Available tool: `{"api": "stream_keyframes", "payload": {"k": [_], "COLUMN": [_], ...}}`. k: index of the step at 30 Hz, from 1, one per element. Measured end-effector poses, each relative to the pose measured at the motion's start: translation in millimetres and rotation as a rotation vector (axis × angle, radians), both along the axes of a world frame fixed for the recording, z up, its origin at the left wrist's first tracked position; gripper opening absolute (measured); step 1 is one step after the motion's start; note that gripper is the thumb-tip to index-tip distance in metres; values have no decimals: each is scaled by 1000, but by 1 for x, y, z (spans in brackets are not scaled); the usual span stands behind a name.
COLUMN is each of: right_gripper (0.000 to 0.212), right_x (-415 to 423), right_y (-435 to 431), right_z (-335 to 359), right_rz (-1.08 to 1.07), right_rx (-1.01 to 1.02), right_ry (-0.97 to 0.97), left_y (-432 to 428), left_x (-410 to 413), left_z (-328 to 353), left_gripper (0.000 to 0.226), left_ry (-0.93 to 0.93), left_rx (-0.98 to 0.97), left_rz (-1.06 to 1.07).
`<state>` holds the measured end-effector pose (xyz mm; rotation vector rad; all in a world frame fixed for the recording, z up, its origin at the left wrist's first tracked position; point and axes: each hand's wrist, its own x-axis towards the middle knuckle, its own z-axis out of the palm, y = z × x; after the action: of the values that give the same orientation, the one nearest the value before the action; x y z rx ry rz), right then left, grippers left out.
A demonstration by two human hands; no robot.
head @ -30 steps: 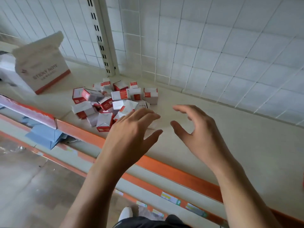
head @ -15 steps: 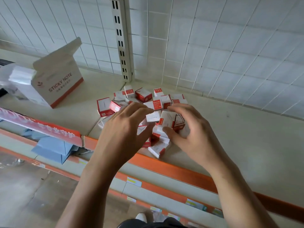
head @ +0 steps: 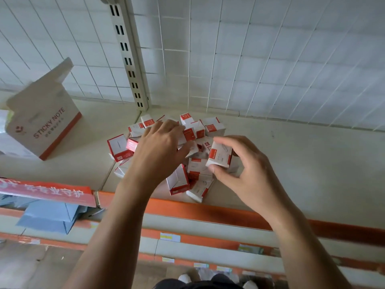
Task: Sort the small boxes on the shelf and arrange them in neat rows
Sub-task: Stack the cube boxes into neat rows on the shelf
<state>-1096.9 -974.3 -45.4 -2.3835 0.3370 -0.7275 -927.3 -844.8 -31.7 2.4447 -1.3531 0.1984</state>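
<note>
Sorting is barely started: the small boxes (head: 198,172) are heaped loosely on the shelf (head: 302,163), close to its front edge, and no row is formed yet. One box (head: 220,156) is pinched between thumb and fingertips of the right hand (head: 250,178) and held just above the heap, probably so its orientation can be checked before placing. The left hand (head: 160,151) is laid over the pile with fingers straight and nothing gripped, likely to steady the heap. Bare shelf to the right is judged the row spot.
</note>
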Motion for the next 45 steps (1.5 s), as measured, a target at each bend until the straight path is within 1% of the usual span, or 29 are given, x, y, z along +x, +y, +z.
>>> {"api": "stream_keyframes", "payload": {"k": [2,5,14,16,20,22,25,29,35,41,45], "right_gripper": [48,49,49,48,47,46,48,49,49,49,51], "right_x": [-5,-10,-20,-23,-31,-40,-57,-90,-142,-164,-167], "right_y": [-1,-2,-17,-23,-36,-44,-59,-85,-119,-135,-139], "right_z": [1,0,-4,-4,0,2,4,5,-6,-32,-42], "right_rz": [-11,-21,8,15,25,22,-6,-75,-203,-238,-233], "right_rx": [4,11,40,36,36,30,28,20,-20,8,20], "right_ry": [0,11,9,-2,-51,-57,-52,-32,88,169,217], "left_y": [-4,-6,-10,-11,-12,-15,-29,-64,-110,-131,-132], "left_x": [-1,-3,-8,-10,-17,-28,-55,-90,-134,-155,-160], "left_z": [-1,-1,8,11,21,29,42,38,4,-36,-47], "left_gripper": [54,45,39,37,31,34,37,39,40,37,39], "left_ry": [44,88,282,265,167,171,209,264,284,337,356], "left_rx": [11,2,-40,-84,-232,-288,-330,-306,-186,-95,-89], "left_rz": [-3,1,-14,0,47,25,-70,-194,-318,-360,-362]}}
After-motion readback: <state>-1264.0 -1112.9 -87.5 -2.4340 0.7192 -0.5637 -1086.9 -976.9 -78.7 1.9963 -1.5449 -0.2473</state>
